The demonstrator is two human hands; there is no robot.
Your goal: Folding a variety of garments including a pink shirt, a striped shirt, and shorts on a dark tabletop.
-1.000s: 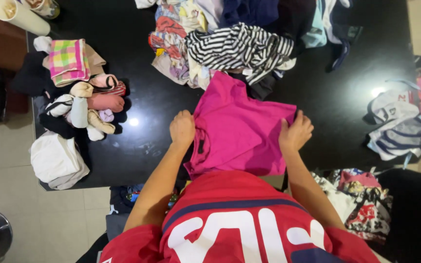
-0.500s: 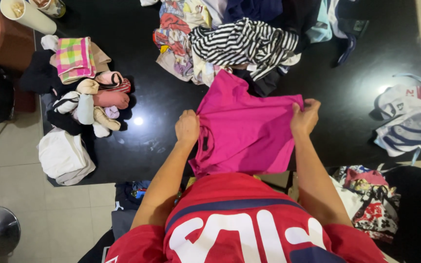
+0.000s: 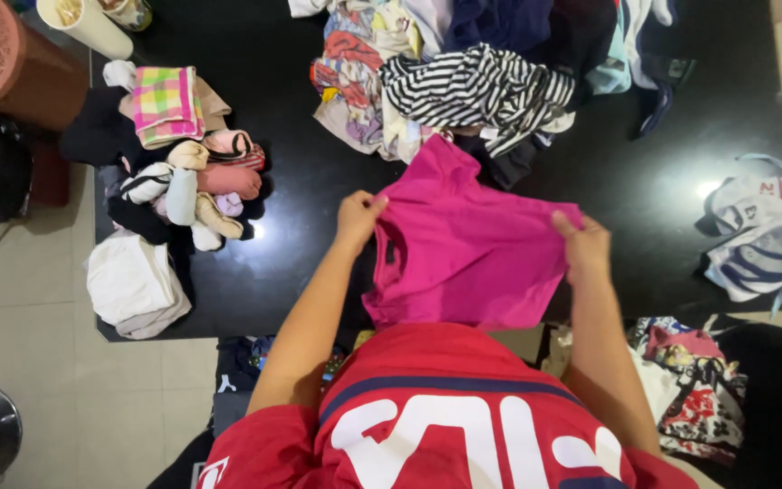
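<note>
1. View from above, looking down past a red shirt with white lettering (image 3: pixel 463 426) at a glossy black bench (image 3: pixel 300 195).
2. A magenta shirt (image 3: pixel 472 249) lies spread at the near middle of the bench, held at both side edges; its near hem hangs over the bench edge towards the person.
3. The left hand (image 3: pixel 357 217) sits at the shirt's 9 o'clock edge. Its fingers (image 3: pixel 366 205) are curled and pressed together, pinching the cloth beside the dark neck opening.
4. The right hand (image 3: pixel 584 246) sits at the shirt's 3 o'clock edge. Its fingers (image 3: pixel 565 225) are bent together, pinching the upper corner of the cloth, which bunches under the fingertips.
5. The cloth stretches between the two hands, with one sleeve pointing away at 12 o'clock.
6. At 12 o'clock from the shirt, just beyond that sleeve, lies a heap of unsorted clothes (image 3: pixel 382 81) topped by a black-and-white striped garment (image 3: pixel 477 86).
7. At 10 o'clock, well apart from the hands, sits a cluster of rolled and folded items (image 3: pixel 196 181), with a pink-and-green checked cloth (image 3: pixel 166 104) on top and a folded white piece (image 3: pixel 133 285) at its near end.
8. At 3 o'clock, near the bench's right edge, lies a pile of grey, white and navy garments (image 3: pixel 758 240).
9. Below the bench edge at 4 o'clock is a bundle of patterned fabric (image 3: pixel 694 380).
</note>
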